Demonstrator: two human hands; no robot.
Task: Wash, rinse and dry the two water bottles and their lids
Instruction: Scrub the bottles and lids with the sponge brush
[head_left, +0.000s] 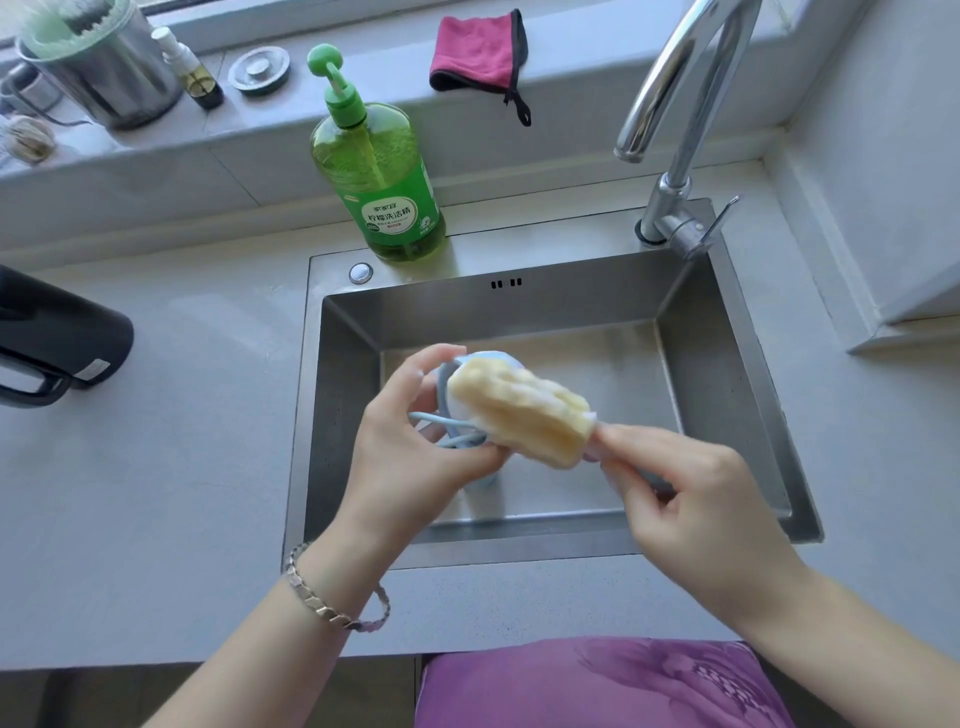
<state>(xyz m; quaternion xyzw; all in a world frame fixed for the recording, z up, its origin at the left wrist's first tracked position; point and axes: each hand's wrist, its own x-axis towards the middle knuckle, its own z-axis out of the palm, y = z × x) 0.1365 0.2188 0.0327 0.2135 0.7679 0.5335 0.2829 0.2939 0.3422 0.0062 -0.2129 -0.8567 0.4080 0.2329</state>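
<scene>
Washing looks like the step going on now, and it seems early. At the far left a black bottle (57, 338), I think, lies on its side on the grey counter (156, 467), well apart from the sink (727, 374). It looks like it waits its turn.

Over the sink, the left hand (415, 441) curls its fingers around a pale blue lid (485, 359) with a loop strap. A yellow sponge (524, 415) lies on the lid. The right hand (696, 504) pinches one end of the sponge. No water comes out of the tap (670, 202). So I think this lid is being scrubbed, and rinsing and drying are not yet done. Something pale shows down in the sink under the left hand. I cannot tell if it is a bottle.

On the ledge at the far side, from the left, stand a metal cup (104, 78), a small spray bottle (189, 67) and a round metal plug (258, 70). A green soap bottle (384, 197) stands on the far rim of the sink. A pink cloth (475, 52) lies on the ledge, maybe for drying. The tap is at the right.
</scene>
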